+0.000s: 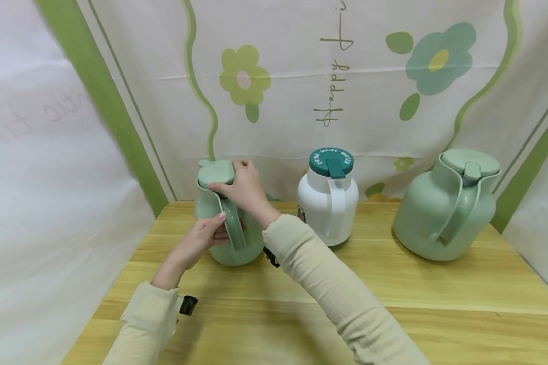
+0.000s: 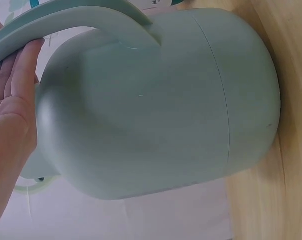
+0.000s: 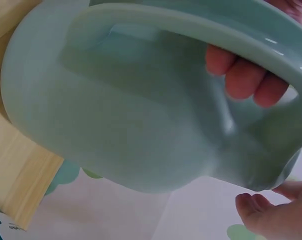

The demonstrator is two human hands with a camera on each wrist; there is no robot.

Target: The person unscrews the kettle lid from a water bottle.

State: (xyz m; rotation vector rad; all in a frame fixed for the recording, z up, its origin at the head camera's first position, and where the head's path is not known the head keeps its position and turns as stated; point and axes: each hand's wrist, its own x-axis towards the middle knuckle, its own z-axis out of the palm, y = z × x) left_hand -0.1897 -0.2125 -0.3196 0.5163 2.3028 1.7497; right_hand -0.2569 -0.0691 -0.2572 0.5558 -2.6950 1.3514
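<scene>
At the table's far left stands a pale green thermos jug [image 1: 235, 257], upright. My left hand [image 1: 200, 237] holds its handle [image 1: 234, 225], fingers passing through the loop; in the right wrist view several fingertips [image 3: 243, 79] show inside that loop. Up top, my right hand [image 1: 248, 188] grips the jug's round lid [image 1: 214, 173], thumb on the near side and fingers around the right edge. The jug's body [image 2: 151, 110] fills most of the left wrist view, its base on the wood.
A white jug [image 1: 326, 208] with a dark green lid stands right of the held one. Further right is another pale green jug [image 1: 443, 218], lid on. They stand on a wooden table [image 1: 237, 314] before a flower-printed cloth [image 1: 283, 126].
</scene>
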